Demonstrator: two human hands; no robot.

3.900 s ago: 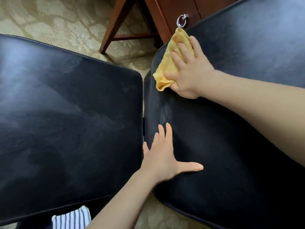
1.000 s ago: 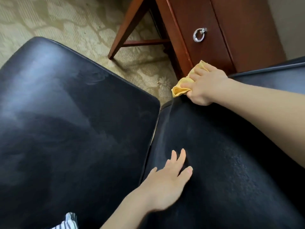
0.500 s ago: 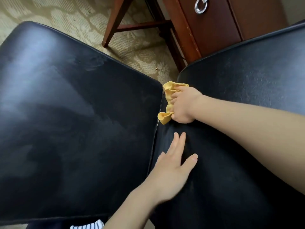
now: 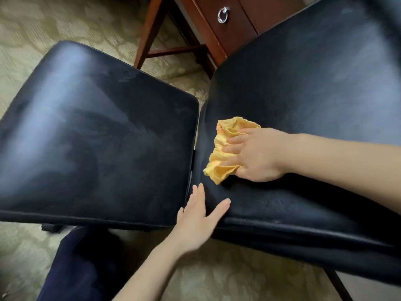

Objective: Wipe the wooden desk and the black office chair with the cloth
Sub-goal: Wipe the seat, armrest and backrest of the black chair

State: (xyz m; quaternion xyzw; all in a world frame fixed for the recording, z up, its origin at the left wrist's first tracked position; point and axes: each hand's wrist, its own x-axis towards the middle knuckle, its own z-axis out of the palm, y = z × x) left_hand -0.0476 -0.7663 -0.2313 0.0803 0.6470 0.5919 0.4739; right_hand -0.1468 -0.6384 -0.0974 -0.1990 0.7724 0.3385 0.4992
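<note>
Now the right hand (image 4: 258, 156) presses the bunched yellow cloth (image 4: 225, 148) flat-fingered on the black chair (image 4: 303, 88) beside the seat-crease, left hand (image 4: 198, 220) bracing open-palmed; next, probably, strokes across remaining leather.

Right hand (image 4: 258, 155) presses bunched yellow cloth (image 4: 225, 153) flat against black chair back (image 4: 303, 83) — fingers (image 4: 236, 140) extended over it. Left hand (image 4: 195, 224) rests flat near the cushion's lower edge. Seat cushion (image 4: 93, 137) lies left; wooden desk (image 4: 230, 25) behind.
</note>
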